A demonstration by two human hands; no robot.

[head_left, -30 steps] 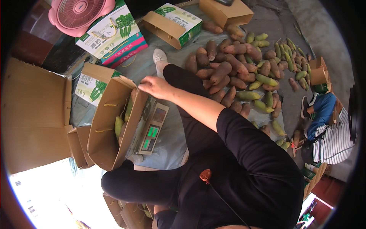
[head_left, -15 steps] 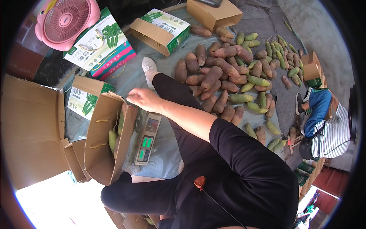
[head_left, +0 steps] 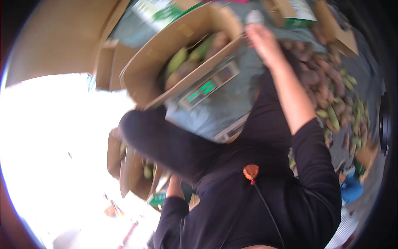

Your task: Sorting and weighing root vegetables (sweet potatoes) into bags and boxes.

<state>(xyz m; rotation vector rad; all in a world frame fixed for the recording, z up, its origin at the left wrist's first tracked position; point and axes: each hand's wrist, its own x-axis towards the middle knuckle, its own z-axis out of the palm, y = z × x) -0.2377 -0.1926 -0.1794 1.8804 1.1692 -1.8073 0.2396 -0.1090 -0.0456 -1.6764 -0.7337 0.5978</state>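
Note:
My right hand (head_left: 265,43) is at the upper right corner of an open cardboard box (head_left: 143,79), its blurred fingers bent over the rim. Inside the box lie several radishes, a green one (head_left: 177,62) and reddish-brown ones (head_left: 216,43) among them. Against the box's near side, a weighing scale (head_left: 227,74) shows lit green digits; whether the box rests on it is hidden. My left forearm (head_left: 175,189) reaches down beside my left thigh toward more open cartons (head_left: 139,176) that hold green radishes. The thigh and sleeve hide my left hand, so its fingers cannot be seen.
Radishes (head_left: 327,83) lie heaped on the floor sheet at the right. Printed cartons (head_left: 298,12) stand at the top, and a large cardboard sheet (head_left: 54,41) is at the upper left. Another person (head_left: 351,190) is at the lower right. Glare washes out the lower left.
The view has swung, so the box and scale sit higher and further right. My right hand is still at the box's corner. My left forearm and the cartons beside my thigh have come into view.

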